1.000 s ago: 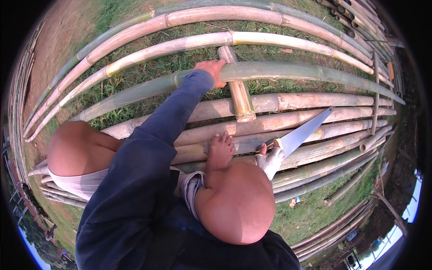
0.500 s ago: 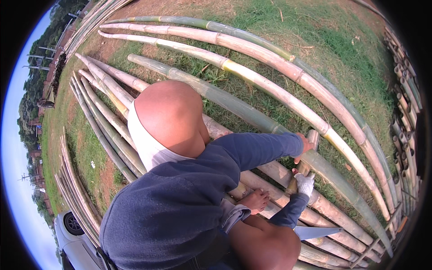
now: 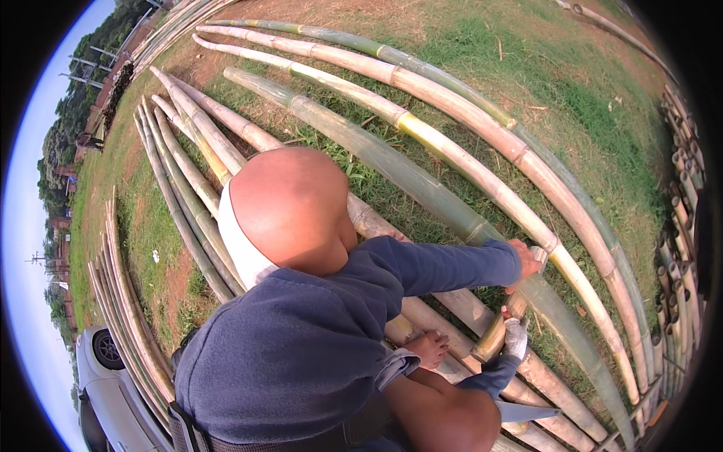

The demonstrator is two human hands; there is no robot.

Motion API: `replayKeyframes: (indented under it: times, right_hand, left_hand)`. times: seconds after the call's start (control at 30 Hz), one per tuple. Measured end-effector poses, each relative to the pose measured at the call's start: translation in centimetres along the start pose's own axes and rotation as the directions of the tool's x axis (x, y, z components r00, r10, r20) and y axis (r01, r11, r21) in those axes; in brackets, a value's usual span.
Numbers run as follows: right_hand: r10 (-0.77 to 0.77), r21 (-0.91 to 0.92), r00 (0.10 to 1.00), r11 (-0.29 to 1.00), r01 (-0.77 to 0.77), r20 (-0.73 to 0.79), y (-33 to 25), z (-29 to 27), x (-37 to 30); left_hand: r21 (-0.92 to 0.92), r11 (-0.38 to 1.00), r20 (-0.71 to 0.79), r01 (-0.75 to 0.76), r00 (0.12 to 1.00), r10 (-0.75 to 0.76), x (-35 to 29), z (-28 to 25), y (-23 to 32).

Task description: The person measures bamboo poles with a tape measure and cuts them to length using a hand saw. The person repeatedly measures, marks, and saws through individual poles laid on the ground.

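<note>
Grass (image 3: 482,68) covered with long bamboo poles (image 3: 444,143).
Left hand (image 3: 525,260) is pressed on a green pole (image 3: 422,188); a short bamboo piece (image 3: 498,333) is gripped by the gloved right hand (image 3: 516,337).

Packages, labels, signs, screens: none in view. The scene holds only bare, unmarked things outdoors; no wrapper, tag, board or display shows anywhere among them, near or far.
</note>
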State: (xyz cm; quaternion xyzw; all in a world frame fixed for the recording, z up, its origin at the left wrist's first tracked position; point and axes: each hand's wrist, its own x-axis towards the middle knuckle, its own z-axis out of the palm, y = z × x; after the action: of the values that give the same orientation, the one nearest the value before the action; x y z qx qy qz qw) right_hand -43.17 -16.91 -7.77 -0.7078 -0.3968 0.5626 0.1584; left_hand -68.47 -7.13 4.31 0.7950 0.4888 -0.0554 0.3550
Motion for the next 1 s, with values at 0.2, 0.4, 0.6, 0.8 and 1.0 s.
replayKeyframes:
  times: [0.2, 0.4, 0.6, 0.8, 1.0]
  right_hand:
    - [-0.016, 0.393, 1.000, 0.919, 0.017, -0.006, 0.5, 0.3, -4.4]
    - [-0.034, 0.674, 0.985, 0.733, -0.090, 0.169, 1.1, 0.8, -4.3]
    - [-0.064, 0.399, 0.987, 0.909, 0.119, -0.148, 1.7, 1.7, -2.7]
    - [-0.013, 0.518, 0.999, 0.855, 0.034, -0.044, 2.5, 2.8, -2.9]
    - [-0.105, 0.302, 0.991, 0.945, 0.126, -0.083, 2.3, 3.1, -3.0]
  left_hand:
    - [0.110, 0.994, -0.118, 0.012, 0.993, 0.002, -2.1, -2.6, 3.4]
    - [0.115, 0.993, -0.207, 0.028, 0.978, -0.003, -2.2, -2.0, 4.5]
    - [0.014, 0.999, -0.061, -0.042, 0.997, 0.043, -1.1, -2.4, 2.5]
    - [-0.408, 0.857, 0.406, 0.314, 0.903, -0.138, 6.8, -6.1, -4.5]
    - [0.365, 0.903, -0.159, 0.226, 0.971, -0.178, 14.1, -3.2, -13.5]
